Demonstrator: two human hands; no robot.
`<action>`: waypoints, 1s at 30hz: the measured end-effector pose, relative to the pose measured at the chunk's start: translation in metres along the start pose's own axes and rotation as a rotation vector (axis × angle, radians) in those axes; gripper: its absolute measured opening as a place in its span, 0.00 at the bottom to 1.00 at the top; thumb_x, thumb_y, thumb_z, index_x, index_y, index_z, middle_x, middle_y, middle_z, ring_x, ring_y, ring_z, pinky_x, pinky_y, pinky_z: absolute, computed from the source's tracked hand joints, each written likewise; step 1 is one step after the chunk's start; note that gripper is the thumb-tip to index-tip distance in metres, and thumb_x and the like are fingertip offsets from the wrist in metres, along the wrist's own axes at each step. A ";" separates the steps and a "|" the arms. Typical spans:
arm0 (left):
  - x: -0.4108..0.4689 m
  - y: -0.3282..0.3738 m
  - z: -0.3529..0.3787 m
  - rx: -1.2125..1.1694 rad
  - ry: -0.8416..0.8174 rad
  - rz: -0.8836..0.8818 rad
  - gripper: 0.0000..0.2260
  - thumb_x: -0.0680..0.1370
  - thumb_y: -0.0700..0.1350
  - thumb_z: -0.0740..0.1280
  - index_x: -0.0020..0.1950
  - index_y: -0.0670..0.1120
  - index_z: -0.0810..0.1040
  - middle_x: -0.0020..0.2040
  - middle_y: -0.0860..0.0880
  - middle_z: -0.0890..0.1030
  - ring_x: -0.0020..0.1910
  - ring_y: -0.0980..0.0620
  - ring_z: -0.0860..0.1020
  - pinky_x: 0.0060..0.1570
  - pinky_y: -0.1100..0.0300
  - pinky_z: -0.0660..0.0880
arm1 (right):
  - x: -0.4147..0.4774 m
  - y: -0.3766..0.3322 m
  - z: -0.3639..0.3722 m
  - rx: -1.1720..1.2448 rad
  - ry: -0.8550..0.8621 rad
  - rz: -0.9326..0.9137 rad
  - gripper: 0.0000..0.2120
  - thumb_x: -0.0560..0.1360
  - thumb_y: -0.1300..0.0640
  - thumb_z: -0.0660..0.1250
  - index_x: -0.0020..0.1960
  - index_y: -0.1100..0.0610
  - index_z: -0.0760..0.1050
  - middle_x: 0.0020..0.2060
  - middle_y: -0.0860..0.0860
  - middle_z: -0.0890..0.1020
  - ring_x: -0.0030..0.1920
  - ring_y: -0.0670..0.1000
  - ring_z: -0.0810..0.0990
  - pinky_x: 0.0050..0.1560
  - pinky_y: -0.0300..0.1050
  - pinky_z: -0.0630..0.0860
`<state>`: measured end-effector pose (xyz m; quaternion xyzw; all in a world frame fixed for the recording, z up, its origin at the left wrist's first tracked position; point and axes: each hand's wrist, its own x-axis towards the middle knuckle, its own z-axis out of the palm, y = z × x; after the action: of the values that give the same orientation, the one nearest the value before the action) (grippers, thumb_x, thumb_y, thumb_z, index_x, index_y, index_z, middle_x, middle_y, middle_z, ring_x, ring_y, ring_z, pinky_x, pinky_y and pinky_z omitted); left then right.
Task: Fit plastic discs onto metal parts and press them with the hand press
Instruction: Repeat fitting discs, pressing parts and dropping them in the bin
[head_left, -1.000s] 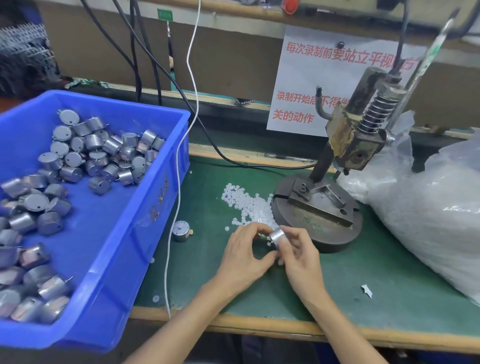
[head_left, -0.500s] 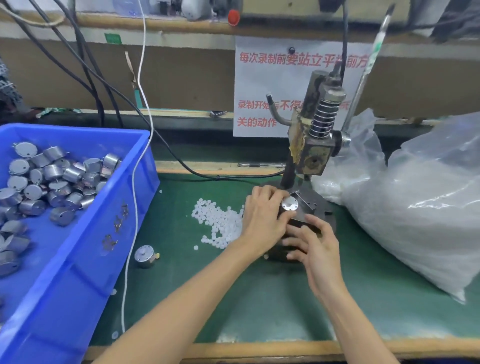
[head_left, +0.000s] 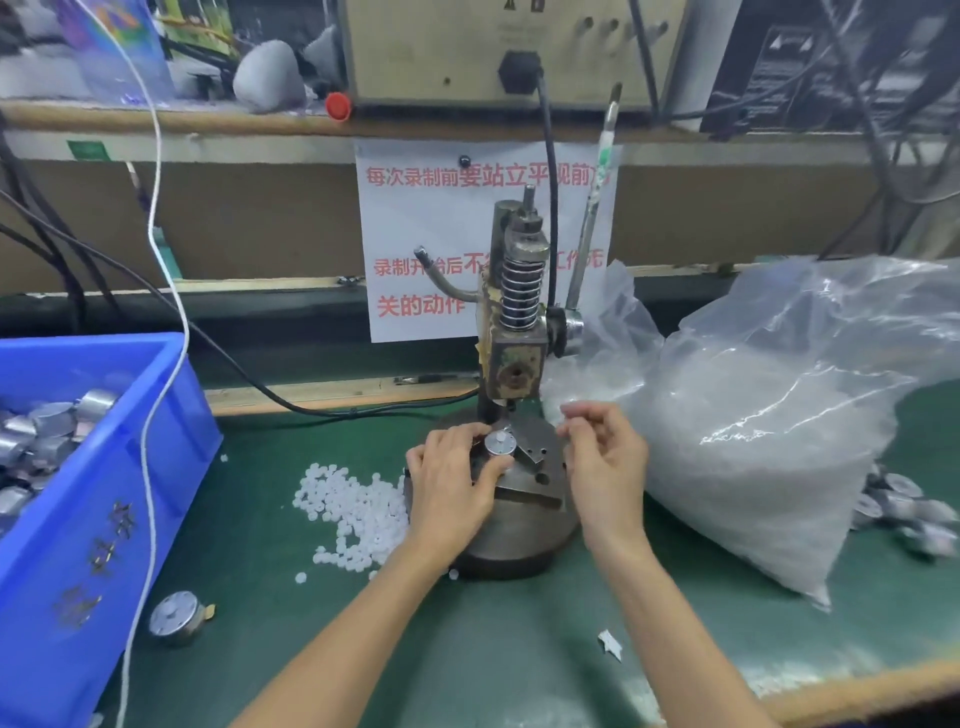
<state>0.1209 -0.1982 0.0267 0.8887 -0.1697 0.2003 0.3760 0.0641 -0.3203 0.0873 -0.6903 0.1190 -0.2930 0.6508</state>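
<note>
A round metal part (head_left: 500, 445) with a small white disc on top sits in the fixture on the hand press base (head_left: 511, 540), under the ram (head_left: 517, 371). My left hand (head_left: 456, 480) holds the part's side with thumb and fingers. My right hand (head_left: 605, 460) hovers to the right of the fixture, fingers loosely curled and blurred, holding nothing I can see. The press lever (head_left: 592, 218) stands upright behind. A heap of white plastic discs (head_left: 353, 506) lies on the green mat left of the base.
A blue bin (head_left: 98, 519) of metal parts stands at the left, a white cable (head_left: 156, 395) draped over it. One loose metal part (head_left: 175, 618) lies in front of the bin. A big clear bag (head_left: 769, 441) of discs fills the right, with finished parts (head_left: 904, 512) behind it.
My left hand has set the metal part into the press fixture and still holds it. My right hand let go, lifted off the base and moved up to the right.
</note>
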 end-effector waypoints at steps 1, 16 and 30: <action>0.000 0.000 0.000 -0.001 0.000 0.006 0.14 0.75 0.53 0.67 0.58 0.50 0.76 0.53 0.56 0.78 0.54 0.55 0.71 0.50 0.64 0.54 | 0.015 -0.016 0.003 -0.010 0.042 -0.070 0.13 0.76 0.66 0.60 0.44 0.50 0.76 0.34 0.41 0.81 0.33 0.39 0.75 0.37 0.37 0.72; 0.000 0.001 -0.005 -0.018 -0.036 -0.008 0.13 0.76 0.54 0.67 0.57 0.50 0.77 0.53 0.56 0.78 0.55 0.54 0.71 0.51 0.62 0.55 | 0.094 -0.128 0.005 0.025 -0.071 -0.323 0.05 0.77 0.61 0.63 0.42 0.54 0.70 0.34 0.49 0.72 0.31 0.45 0.67 0.34 0.41 0.67; 0.000 0.000 -0.001 0.027 -0.011 0.020 0.14 0.75 0.55 0.66 0.57 0.51 0.77 0.54 0.56 0.78 0.56 0.54 0.71 0.50 0.62 0.54 | 0.038 -0.075 0.017 0.290 0.178 -0.549 0.11 0.73 0.68 0.58 0.45 0.52 0.67 0.37 0.45 0.73 0.33 0.40 0.71 0.38 0.34 0.69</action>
<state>0.1210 -0.1975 0.0272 0.8931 -0.1776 0.2016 0.3608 0.0874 -0.3175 0.1699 -0.5683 -0.0584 -0.5306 0.6262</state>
